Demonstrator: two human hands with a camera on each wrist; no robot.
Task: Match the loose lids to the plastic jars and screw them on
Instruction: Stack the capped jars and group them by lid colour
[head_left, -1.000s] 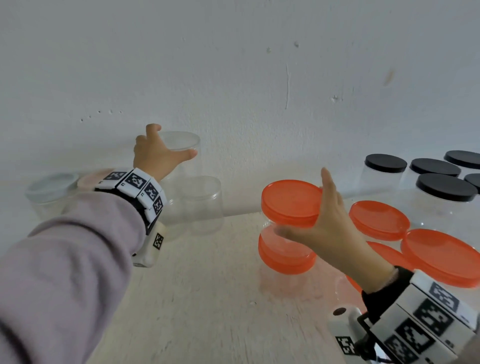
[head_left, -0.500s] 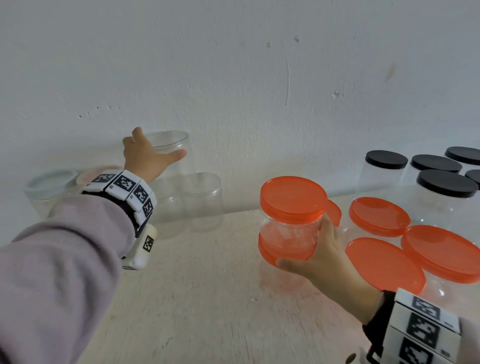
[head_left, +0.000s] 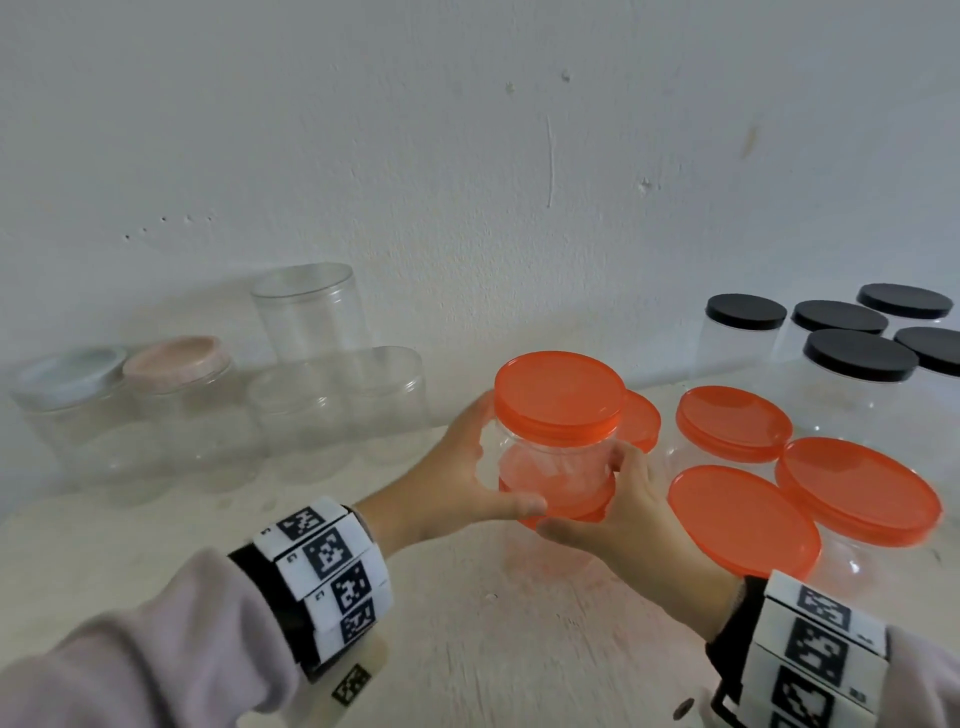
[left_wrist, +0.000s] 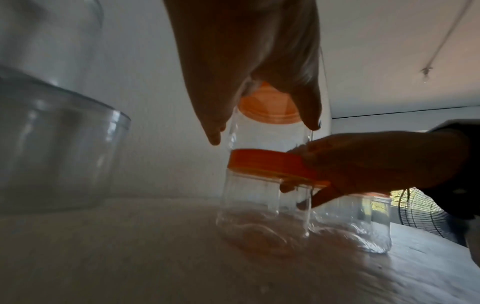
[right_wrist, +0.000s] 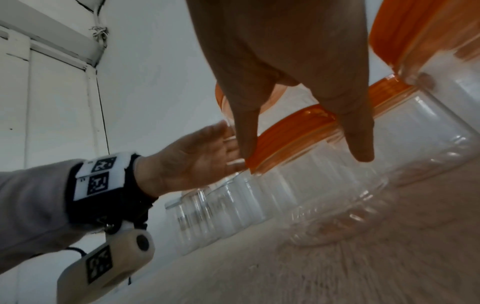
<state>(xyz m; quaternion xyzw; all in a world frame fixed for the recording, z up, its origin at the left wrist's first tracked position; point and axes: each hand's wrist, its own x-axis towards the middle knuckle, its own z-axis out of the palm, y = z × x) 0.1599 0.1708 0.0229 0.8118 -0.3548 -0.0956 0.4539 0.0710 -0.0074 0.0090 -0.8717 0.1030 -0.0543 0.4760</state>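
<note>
Both hands on the upper jar (head_left: 556, 457) of a two-jar stack, table centre. Left hand (head_left: 457, 483) wraps its clear wall from 9 o'clock, thumb in front, fingers round the back and mostly hidden. Right hand (head_left: 628, 514) grips from 4 o'clock, fingers curled at the seam where the upper jar sits on the lower jar's orange lid (left_wrist: 270, 164). Cannot tell whether those fingers press the lid, the jar base, or both. Upper jar's own orange lid (head_left: 558, 392) is on; how tightly, not visible.

Lower jar (left_wrist: 262, 209) is nearly all hidden behind the hands in the head view; the left wrist view shows it standing on the table (head_left: 467, 649).

At 3 o'clock: more orange-lidded jars (head_left: 732, 421), partly overlapping each other. At 1 o'clock: black-lidded jars (head_left: 857, 353), cut off by the frame edge. At 10 o'clock: clear jars (head_left: 306, 306) against the wall, edges hard to separate, one stacked on others.
</note>
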